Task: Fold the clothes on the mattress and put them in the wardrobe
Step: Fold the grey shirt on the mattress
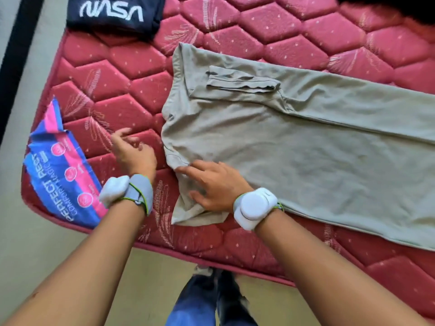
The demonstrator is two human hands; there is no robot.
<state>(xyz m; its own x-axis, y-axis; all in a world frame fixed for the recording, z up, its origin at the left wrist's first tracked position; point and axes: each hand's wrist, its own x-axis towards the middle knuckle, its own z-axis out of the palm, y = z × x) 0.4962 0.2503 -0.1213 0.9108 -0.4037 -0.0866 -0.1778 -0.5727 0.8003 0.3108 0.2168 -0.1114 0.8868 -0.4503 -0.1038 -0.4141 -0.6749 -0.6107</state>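
Observation:
An olive-grey T-shirt (294,142) lies flat across the red quilted mattress (131,74), its collar end to the left and one sleeve folded in over the body. My right hand (211,184) rests on the shirt's near sleeve with fingers spread and nearly straight. My left hand (134,151) hovers just left of the shirt over the mattress, fingers loosely curled and holding nothing. A folded dark navy garment with white NASA lettering (113,14) sits at the mattress's far left corner.
A blue and pink label (63,170) is stuck on the mattress's near left corner. Pale floor (47,245) runs along the mattress's left and near edges. My feet (216,292) stand at the near edge. A dark shape (395,5) fills the top right corner.

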